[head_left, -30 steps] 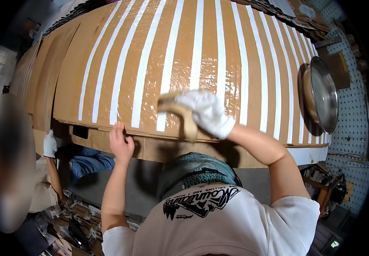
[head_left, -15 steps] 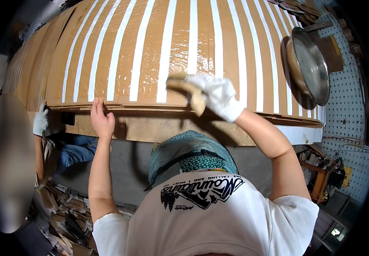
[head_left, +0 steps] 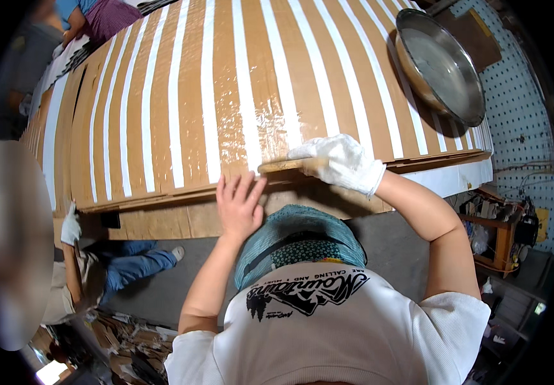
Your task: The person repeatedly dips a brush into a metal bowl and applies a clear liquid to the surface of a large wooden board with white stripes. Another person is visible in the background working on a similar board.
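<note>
A stack of brown cardboard sheets (head_left: pixel 193 138) with white stripes covers the table before me, its surface wet and shiny near the middle. My right hand (head_left: pixel 344 163), in a white glove, is closed around a wooden-backed brush (head_left: pixel 281 165) at the near edge of the top sheet. The brush's underside is hidden. Bare and with its fingers spread, my left hand (head_left: pixel 240 205) rests its fingertips on the sheets' near edge, just left of the brush.
A metal basin (head_left: pixel 440 67) with whitish liquid sits at the right end of the sheets. On the left, a co-worker's gloved hand (head_left: pixel 70 226) touches the stack's corner. Another person in a blue top (head_left: pixel 83 9) is at the far left. A perforated blue board (head_left: pixel 520 122) stands on the right.
My left hand has moved right along the near edge, closer to the brush. My right hand has brought the brush down to that edge. The view has shifted, showing the second person.
</note>
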A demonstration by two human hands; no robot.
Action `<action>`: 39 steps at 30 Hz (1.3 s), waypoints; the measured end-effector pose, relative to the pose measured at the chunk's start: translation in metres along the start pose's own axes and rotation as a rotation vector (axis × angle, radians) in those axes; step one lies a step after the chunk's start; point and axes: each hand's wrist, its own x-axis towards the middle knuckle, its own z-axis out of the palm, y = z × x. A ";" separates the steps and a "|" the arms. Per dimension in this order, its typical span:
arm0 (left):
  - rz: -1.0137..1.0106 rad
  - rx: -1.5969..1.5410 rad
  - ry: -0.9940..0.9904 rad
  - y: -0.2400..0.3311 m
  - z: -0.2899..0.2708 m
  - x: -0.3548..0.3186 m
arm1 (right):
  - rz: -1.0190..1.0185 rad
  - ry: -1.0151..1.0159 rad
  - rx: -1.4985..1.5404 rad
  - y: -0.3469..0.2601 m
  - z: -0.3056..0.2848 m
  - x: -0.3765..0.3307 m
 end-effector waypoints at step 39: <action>0.020 0.055 -0.115 0.005 0.018 0.010 | -0.030 -0.141 0.066 0.060 -0.019 0.015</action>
